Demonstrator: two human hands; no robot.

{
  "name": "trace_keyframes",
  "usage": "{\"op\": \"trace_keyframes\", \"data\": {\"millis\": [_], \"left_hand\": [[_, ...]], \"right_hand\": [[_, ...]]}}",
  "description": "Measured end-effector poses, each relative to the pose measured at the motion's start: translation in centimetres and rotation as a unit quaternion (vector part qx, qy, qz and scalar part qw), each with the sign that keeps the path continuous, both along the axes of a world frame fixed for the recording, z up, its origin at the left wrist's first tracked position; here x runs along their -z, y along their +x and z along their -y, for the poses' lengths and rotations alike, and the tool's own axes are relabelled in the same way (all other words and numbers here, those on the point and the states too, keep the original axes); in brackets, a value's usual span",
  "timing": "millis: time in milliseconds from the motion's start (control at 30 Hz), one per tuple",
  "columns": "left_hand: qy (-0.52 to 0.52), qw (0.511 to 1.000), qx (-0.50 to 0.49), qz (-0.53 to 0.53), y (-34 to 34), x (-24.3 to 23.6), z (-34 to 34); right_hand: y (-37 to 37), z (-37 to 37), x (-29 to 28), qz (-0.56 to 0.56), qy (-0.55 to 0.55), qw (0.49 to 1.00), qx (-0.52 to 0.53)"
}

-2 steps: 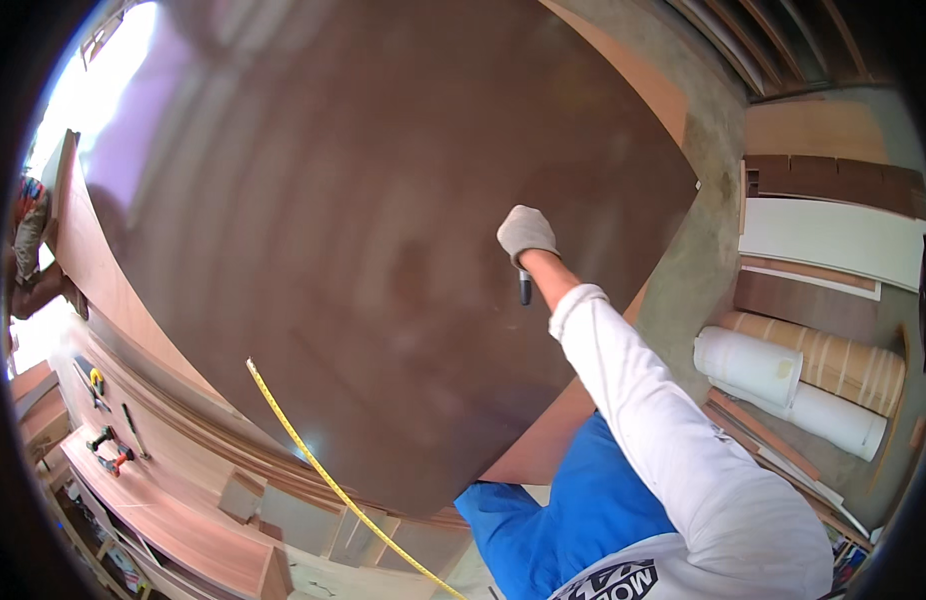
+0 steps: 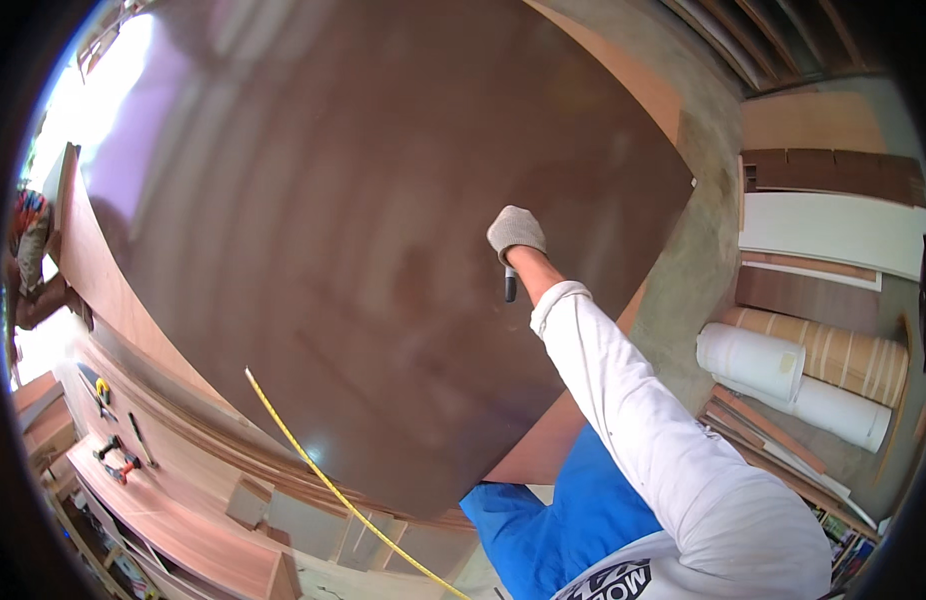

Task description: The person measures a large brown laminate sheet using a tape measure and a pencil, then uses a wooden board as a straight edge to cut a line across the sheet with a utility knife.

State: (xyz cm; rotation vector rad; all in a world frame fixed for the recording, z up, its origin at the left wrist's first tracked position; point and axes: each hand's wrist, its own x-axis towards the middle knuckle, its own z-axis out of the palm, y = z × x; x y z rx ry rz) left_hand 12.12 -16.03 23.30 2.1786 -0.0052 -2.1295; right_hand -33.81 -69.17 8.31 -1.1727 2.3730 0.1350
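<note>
My right hand [image 2: 516,230], in a knitted pale grey glove, is closed round a slim dark tool with a grey end [image 2: 510,286], which looks like a marker; its other end is hidden by the fist. The hand is over a large, glossy dark brown sheet [image 2: 383,150] on top of lighter wood boards. A yellow tape measure [image 2: 333,487] stretches from the lower edge onto the sheet's lower left part, away from the hand. My left hand is out of sight.
Another person [image 2: 31,240] is at the far left. Pliers [image 2: 101,390] and clamps [image 2: 116,458] lie on wood at lower left. At right are leaning panels [image 2: 823,230], several rolls [image 2: 751,358] and wood strips [image 2: 773,440] beside concrete floor [image 2: 713,270].
My right hand has shifted slightly to the left, with the dark tool still in it. The sheet and tape measure look nearly the same, only slightly shifted in the picture.
</note>
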Motion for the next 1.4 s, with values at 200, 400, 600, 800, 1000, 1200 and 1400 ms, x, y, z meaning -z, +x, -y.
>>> {"op": "trace_keyframes", "data": {"millis": [200, 400, 600, 800, 1000, 1200, 1400], "left_hand": [[0.013, 1.000, -0.017, -0.003, -1.6, -2.5, -1.4], [0.035, 0.999, -0.025, -0.029, -6.1, -5.2, -2.2], [0.019, 0.998, -0.041, -0.047, -12.8, -8.5, -0.5], [-0.172, 0.975, -0.082, -0.117, -21.3, -1.6, 8.0], [-0.114, 0.987, -0.113, -0.029, -41.6, -1.0, 20.6], [-0.331, 0.943, 0.021, 0.026, -54.6, 10.7, 41.9], [-0.460, 0.868, 0.113, 0.150, -62.8, 15.3, 65.1]], "right_hand": [[10.4, -12.0, -4.3, 0.383, 0.163, 0.830, -0.370], [3.5, -28.0, -8.1, 0.537, 0.287, 0.793, -0.007], [-16.7, -39.6, -11.1, 0.424, 0.086, 0.815, 0.386], [-35.5, -48.9, -8.6, 0.377, 0.072, 0.827, 0.410], [-44.7, -57.6, -8.4, 0.386, 0.178, 0.767, 0.480], [-48.3, -65.5, -9.3, 0.372, 0.212, 0.710, 0.559], [-49.7, -71.1, -11.1, 0.297, 0.233, 0.656, 0.654]]}}
